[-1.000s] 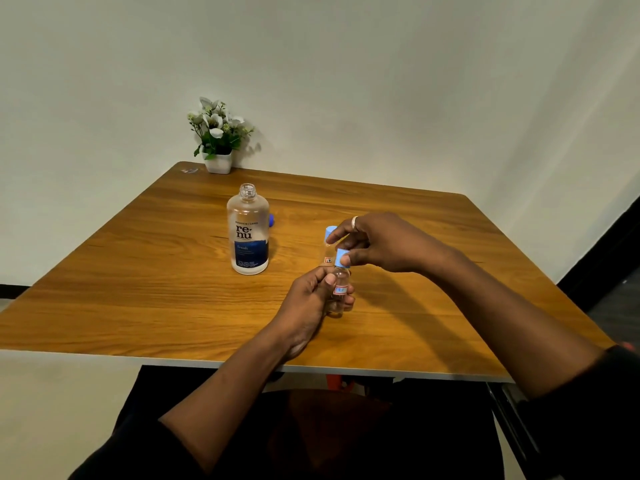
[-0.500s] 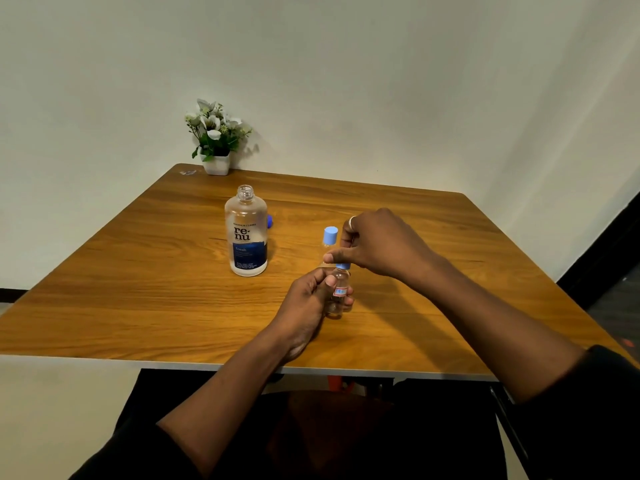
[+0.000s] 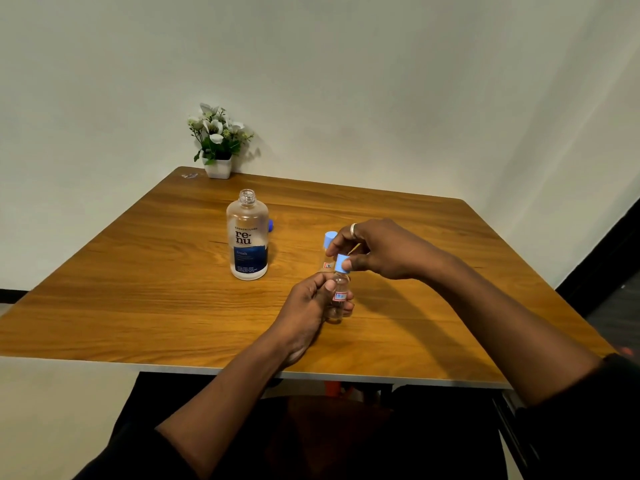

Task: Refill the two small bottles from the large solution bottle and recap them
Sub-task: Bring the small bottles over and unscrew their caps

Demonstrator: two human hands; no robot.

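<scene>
Near the front of the counter (image 3: pixel 138 289): small bottle (image 3: pixel 340 296) upright in the left hand (image 3: pixel 311 303), fingers (image 3: pixel 347 306) clamped round its body; light-blue cap (image 3: pixel 341 263) on its neck, pinched between thumb and fingers of the right hand (image 3: pixel 381 251); just behind, second small bottle (image 3: pixel 327 264), capped, standing; farther left, large solution bottle (image 3: pixel 247 237), upright, uncapped, dark blue cap (image 3: pixel 270 225) just behind it.

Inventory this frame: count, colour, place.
table: 1, brown wood, centre
large bottle: 1, clear, blue label, uncapped, mid-table
dark cap: 1, blue, behind large bottle
near small bottle: 1, clear, in left hand
light blue cap: 1, atop near small bottle
far small bottle: 1, clear, blue-capped, standing behind it
potted flowers: 1, white, far left corner
ring: 1, silver, right hand
left hand: 1, grips near small bottle
right hand: 1, pinches light blue cap
</scene>
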